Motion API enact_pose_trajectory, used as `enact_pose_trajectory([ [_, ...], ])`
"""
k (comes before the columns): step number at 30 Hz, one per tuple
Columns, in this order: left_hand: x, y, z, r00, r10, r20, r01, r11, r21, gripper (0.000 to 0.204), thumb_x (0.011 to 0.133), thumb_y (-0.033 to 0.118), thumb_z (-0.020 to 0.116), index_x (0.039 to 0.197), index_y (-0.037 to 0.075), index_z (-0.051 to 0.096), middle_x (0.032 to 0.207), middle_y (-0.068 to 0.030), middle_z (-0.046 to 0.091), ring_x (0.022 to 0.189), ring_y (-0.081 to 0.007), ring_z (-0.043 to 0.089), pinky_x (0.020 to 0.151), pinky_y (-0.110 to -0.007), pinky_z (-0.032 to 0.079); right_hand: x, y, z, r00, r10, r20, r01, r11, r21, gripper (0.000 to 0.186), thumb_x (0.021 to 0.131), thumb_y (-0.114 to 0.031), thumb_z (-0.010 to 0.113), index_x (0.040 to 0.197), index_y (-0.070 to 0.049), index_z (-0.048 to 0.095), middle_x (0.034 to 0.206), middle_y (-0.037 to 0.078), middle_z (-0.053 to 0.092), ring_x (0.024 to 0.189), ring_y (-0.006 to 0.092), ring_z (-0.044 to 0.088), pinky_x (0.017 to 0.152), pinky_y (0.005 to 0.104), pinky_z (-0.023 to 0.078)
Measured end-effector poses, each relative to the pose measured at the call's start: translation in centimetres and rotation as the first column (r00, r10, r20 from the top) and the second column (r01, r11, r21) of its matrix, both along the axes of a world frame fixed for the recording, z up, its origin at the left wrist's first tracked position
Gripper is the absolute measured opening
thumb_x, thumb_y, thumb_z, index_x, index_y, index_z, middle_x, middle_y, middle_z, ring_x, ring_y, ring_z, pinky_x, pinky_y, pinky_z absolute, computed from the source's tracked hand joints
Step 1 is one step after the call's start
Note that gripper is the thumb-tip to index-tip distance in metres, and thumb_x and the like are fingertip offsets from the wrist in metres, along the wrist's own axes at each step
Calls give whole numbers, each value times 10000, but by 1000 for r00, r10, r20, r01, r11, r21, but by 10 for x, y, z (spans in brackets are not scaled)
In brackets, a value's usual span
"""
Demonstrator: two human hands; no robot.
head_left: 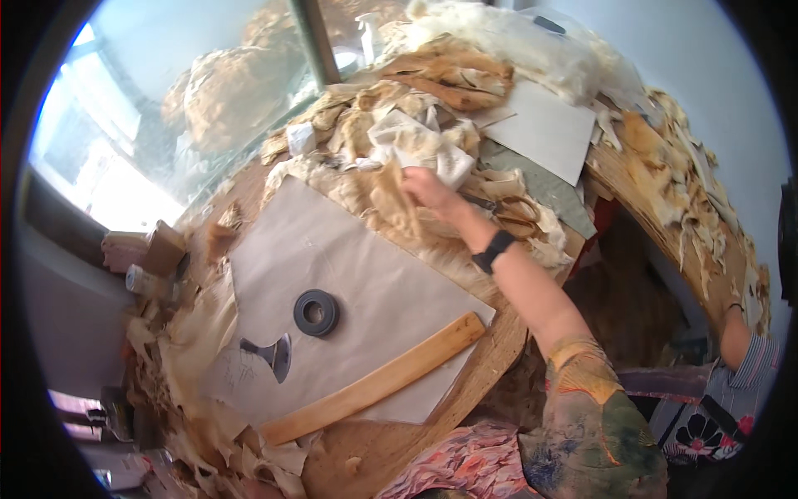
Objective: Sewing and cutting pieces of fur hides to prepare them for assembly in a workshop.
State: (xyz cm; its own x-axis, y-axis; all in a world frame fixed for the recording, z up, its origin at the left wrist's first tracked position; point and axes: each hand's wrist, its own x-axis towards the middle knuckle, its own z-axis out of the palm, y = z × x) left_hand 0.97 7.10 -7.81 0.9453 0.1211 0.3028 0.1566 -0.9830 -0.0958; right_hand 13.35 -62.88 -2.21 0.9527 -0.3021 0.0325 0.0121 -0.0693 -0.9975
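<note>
My right hand [430,190] reaches across the table, a dark band on its wrist. Its fingers are closed on the edge of a tan piece of hide [387,200], which lies on a heap of pale hide scraps [349,125]. Right beside the fingers is a crumpled white cloth [428,150]. Nearer me, a large greyish sheet [366,258] covers much of the table. On it lie a black ring-shaped roll [317,313], a knife with a curved, flared dark blade [270,356] and a long flat wooden strip [374,378]. My left hand is out of view.
Behind the heap lie brown hide [453,71], a white board [544,126] and white fleece-like material [499,37]. A spray bottle [366,37] stands by the window. At right, another person's arm [736,341] rests by a second hide-covered table [665,200]. Boxes [154,248] sit at left.
</note>
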Motion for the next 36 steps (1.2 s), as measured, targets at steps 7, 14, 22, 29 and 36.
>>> enact_pose_trajectory([
  [7, 3, 9, -3, 999, 41, 13, -41, 999, -9, 203, 866, 176, 583, 992, 21, 622, 1027, -227, 637, 1073, -351, 577, 1017, -430, 358, -61, -18, 28, 993, 122, 10, -115, 907, 405, 234, 942, -99, 502, 1139, -8, 589, 963, 28, 654, 818, 88, 640, 738, 246, 551],
  [14, 1, 10, -7, 997, 71, 24, -71, 997, -10, 204, 871, 166, 574, 1004, 18, 617, 1025, -228, 637, 1061, -349, 582, 998, -428, 369, -82, -38, 25, 972, -66, -227, 33, 988, -148, 219, 860, -120, 664, 1037, 8, 648, 781, 10, 660, 679, 95, 650, 623, 221, 527],
  [22, 6, 6, -11, 996, 87, 27, -87, 996, -6, 206, 877, 155, 564, 1018, 13, 612, 1023, -229, 637, 1048, -348, 587, 976, -424, 382, -67, -63, -1, 909, -396, 132, 230, 212, -950, 369, 760, -66, 681, 1097, -197, 609, 1158, 120, 521, 1078, 332, 568, 869, 440, 497],
  [29, 5, 9, -10, 994, 108, 30, -109, 994, 9, 208, 881, 146, 554, 1029, 10, 607, 1021, -230, 637, 1036, -347, 592, 958, -422, 393, -43, -49, 21, 963, -257, 82, 194, 450, -872, 349, 700, -158, 781, 1018, -128, 640, 938, 131, 607, 884, 304, 633, 786, 396, 510],
  [36, 2, 15, -11, 991, 134, 25, -134, 991, 18, 211, 886, 137, 545, 1041, 6, 602, 1019, -231, 636, 1025, -346, 596, 939, -419, 404, 24, -73, 84, 947, -125, 295, 265, 822, -504, 537, 741, -204, 807, 1211, -30, 611, 1090, 74, 676, 974, 145, 636, 837, 274, 516],
])
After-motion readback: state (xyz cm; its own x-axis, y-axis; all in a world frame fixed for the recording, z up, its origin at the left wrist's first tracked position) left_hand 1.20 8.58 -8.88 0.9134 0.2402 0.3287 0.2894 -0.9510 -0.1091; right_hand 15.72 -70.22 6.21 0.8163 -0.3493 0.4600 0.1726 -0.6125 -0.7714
